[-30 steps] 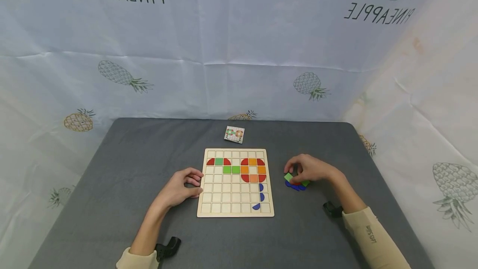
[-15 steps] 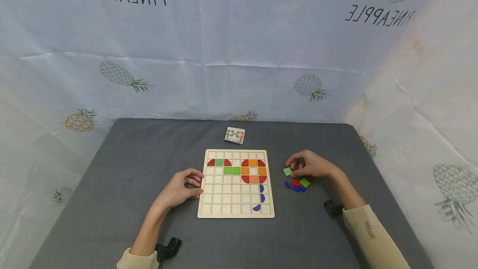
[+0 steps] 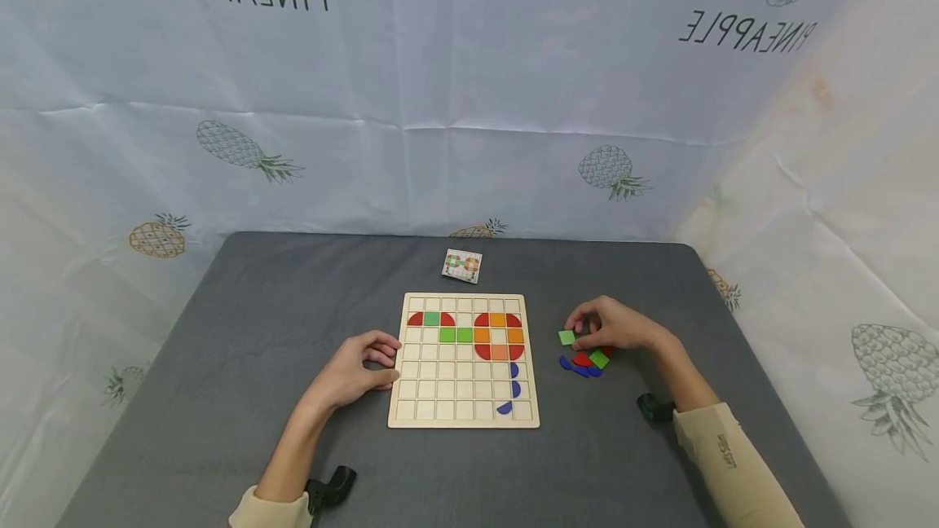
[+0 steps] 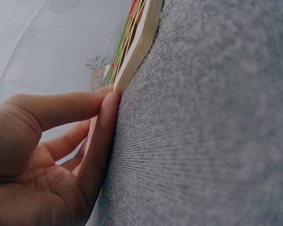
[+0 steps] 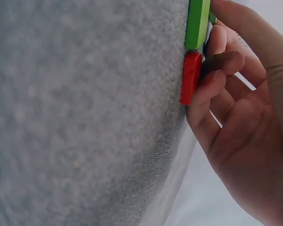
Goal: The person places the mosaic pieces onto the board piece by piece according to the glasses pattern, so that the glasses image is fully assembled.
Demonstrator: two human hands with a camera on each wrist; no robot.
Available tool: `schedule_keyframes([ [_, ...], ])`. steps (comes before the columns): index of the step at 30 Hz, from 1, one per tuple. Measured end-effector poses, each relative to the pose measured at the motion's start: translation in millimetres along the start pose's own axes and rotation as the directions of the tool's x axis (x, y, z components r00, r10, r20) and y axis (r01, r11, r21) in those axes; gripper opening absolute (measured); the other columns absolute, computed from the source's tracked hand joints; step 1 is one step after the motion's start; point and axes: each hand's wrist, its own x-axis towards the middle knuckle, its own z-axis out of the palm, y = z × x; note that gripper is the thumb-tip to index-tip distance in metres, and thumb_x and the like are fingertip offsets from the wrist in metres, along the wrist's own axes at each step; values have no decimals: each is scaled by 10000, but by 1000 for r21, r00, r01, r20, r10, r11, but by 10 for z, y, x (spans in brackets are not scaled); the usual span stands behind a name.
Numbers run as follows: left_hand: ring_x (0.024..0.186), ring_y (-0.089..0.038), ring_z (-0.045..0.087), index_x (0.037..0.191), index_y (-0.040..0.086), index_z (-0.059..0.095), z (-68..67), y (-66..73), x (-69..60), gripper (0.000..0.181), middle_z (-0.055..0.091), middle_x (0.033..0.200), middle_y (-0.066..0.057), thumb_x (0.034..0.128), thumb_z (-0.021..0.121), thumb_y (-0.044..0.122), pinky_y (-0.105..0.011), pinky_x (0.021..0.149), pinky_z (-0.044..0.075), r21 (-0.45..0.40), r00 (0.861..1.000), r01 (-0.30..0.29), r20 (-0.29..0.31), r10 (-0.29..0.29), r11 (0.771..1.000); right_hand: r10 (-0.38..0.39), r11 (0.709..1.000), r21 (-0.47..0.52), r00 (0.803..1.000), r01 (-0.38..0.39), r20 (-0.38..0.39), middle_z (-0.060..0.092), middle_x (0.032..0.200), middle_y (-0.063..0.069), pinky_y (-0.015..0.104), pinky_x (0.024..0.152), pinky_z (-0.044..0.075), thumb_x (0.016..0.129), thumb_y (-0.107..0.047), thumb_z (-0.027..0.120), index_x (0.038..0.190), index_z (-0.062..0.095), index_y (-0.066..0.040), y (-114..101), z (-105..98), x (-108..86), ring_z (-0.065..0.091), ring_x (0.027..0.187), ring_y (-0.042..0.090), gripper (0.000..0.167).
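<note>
A wooden grid board [image 3: 444, 368] bears red, green and orange pieces in its upper rows and several blue half-round pieces at lower right. My left hand [image 3: 350, 370] touches the board's left edge with thumb and fingers, which lie apart along it; in the left wrist view the fingertips meet the board's corner [image 4: 132, 66]. To the right of the board, my right hand [image 3: 614, 325] pinches a light green square [image 3: 566, 337] between thumb and fingertip. Just below that hand lie a second green square [image 3: 598, 359], red pieces [image 3: 581, 359] and blue pieces [image 3: 566, 363].
A small card [image 3: 462, 265] with a coloured pattern lies behind the board. The grey table [image 3: 293, 283] extends around everything, with a pineapple-print cloth [image 3: 469, 63] hanging behind it. A black wrist mount is on each forearm.
My right hand has moved the light green square up from the loose pieces, then slightly right, uncovering red and blue pieces below. My left hand stays on the board's edge.
</note>
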Motion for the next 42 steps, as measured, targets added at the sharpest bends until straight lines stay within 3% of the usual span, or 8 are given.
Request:
schedule_keyframes([
  [9,990,-226,645,1310,-64,639,10,-18,6,445,639,1181,-209,900,815,-58,-320,737,684,4,1000,0,-2,0,1000,-32,999,-13,997,31,-63,685,937,4,214,604,521,951,-248,859,1140,787,-109,-88,40,11,572,705,75,245],
  [16,991,-226,648,1309,-62,641,11,-33,14,445,639,1185,-208,900,816,-57,-323,737,684,7,1000,1,-3,-1,1000,-91,996,-38,986,86,-139,697,978,-19,214,664,540,941,-251,874,1147,791,-158,-352,108,104,588,767,84,241],
  [24,990,-221,652,1310,-56,645,14,-40,13,452,645,1183,-204,897,828,-47,-314,732,683,13,1000,4,-7,-4,1000,-141,990,-24,976,139,-167,707,1002,-6,235,681,527,948,-263,868,1160,783,-178,-675,250,286,582,779,86,243],
  [42,979,-216,650,1305,-60,643,1,-25,15,443,646,1177,-206,900,820,-53,-315,729,681,9,1000,-1,-4,1,1000,-286,958,-4,952,287,-105,748,1097,50,277,759,582,973,-238,840,1194,785,-151,-1266,506,862,627,837,70,244],
])
